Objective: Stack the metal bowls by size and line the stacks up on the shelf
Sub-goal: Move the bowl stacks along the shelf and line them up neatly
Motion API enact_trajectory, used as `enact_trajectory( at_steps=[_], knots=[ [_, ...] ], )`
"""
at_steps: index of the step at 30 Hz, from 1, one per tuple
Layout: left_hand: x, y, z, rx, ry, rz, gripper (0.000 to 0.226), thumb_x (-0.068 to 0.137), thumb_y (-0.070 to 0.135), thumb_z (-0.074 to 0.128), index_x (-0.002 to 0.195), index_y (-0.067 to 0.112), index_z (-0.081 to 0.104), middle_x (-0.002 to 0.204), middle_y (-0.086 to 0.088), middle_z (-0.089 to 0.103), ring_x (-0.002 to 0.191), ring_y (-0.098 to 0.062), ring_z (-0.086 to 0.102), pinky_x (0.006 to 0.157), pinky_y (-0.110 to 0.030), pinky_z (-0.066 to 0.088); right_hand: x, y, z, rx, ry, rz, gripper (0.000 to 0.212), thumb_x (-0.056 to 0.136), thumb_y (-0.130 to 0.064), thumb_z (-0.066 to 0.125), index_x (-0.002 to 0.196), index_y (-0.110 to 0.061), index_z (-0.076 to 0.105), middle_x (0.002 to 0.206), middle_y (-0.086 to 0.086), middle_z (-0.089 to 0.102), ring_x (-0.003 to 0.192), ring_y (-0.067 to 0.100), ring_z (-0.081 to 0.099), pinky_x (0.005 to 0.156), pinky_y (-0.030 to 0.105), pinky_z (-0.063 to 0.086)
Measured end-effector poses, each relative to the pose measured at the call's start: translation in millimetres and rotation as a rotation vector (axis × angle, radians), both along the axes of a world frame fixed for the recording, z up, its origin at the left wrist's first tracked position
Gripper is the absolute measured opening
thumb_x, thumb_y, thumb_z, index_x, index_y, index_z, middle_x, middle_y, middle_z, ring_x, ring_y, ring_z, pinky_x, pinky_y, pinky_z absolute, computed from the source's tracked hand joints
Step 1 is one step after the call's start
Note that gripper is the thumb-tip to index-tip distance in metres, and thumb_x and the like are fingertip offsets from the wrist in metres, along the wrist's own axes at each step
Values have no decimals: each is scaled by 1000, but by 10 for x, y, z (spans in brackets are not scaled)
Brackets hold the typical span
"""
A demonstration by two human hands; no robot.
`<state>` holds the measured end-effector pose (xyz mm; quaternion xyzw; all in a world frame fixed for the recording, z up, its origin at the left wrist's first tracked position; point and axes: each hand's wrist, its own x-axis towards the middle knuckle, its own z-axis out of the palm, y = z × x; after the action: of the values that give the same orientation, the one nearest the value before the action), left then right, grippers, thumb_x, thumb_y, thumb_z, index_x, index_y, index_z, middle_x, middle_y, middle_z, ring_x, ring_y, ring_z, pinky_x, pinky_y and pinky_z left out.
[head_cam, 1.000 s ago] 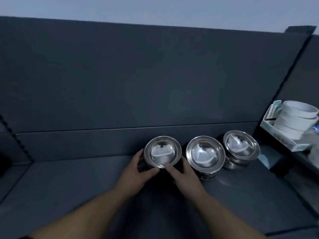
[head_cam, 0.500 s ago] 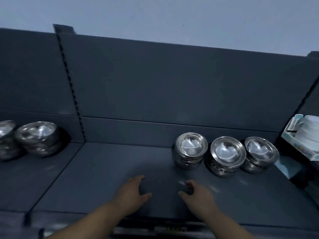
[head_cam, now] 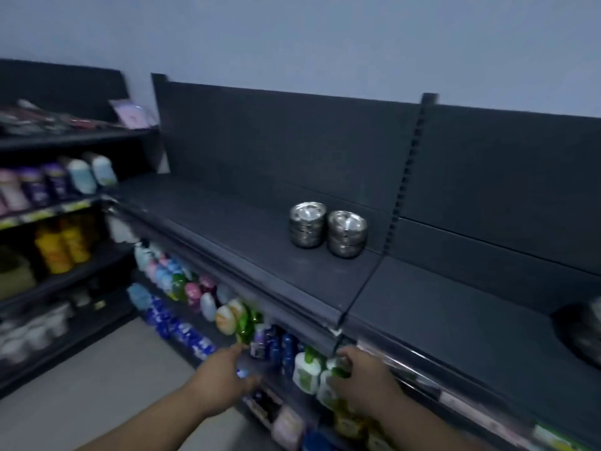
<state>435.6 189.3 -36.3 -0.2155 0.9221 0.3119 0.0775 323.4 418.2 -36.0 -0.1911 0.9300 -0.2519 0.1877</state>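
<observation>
Head view: the left hand is being held low, its grip open, fingers stretched forward, nothing in it. The right hand is being held beside it, fingers loosely curled over white-and-green bottles; whether anything is being gripped cannot be told through the blur. Both forearms are being cut off by the bottom edge. Well above the hands, a stack of metal bowls is being carried by the dark top shelf, a second stack just beside it on the right, both upright and shiny. A blurred metallic shape is being cut off by the right edge. Coloured bottles are being displayed on the lower shelves.
</observation>
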Motion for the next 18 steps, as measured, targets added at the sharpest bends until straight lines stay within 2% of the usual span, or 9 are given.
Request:
enact_trajectory(
  at_steps=[4,7,9,11,15,18],
  knots=[
    [605,-690,-72,-36,-49,160,67,85,46,63,141,20,39,140,-2,50,126,-15,49,100,-20,36,227,-831,-20,68,-106,182,51,85,-47,63,131,-30,47,126,-5,54,100,14,53,79,22,41],
    [817,-1065,-115,-35,-83,244,66,86,46,62,141,21,37,142,-2,47,126,-17,49,100,-21,37,261,-1305,-36,79,-95,245,51,82,-47,63,128,-28,50,113,-5,55,94,13,53,77,26,46],
    [834,-1230,-143,-38,-92,283,67,85,47,63,141,21,38,142,-2,47,125,-18,50,100,-22,39,243,-1501,-41,56,-82,245,52,81,-46,64,128,-29,50,120,-4,56,98,13,54,77,25,45],
    [772,-1399,-187,-39,-90,318,66,84,47,64,140,21,39,141,-3,48,124,-19,50,99,-22,40,153,-1703,-49,24,-84,240,50,80,-42,66,126,-29,52,122,-3,57,102,15,56,81,26,47],
    [372,-1673,-207,-48,-73,334,66,84,45,64,140,21,40,140,-2,49,123,-18,51,98,-22,41,-238,-2055,-45,-8,-58,237,43,76,-40,68,115,-27,58,112,-1,63,102,18,61,87,31,51],
    [-148,-1865,-170,-70,-33,320,63,84,42,64,139,21,42,137,-1,53,120,-17,53,94,-22,42,-716,-2242,1,-39,-48,231,45,80,-36,67,122,-26,56,118,-1,63,105,15,61,89,29,50]
  ],
)
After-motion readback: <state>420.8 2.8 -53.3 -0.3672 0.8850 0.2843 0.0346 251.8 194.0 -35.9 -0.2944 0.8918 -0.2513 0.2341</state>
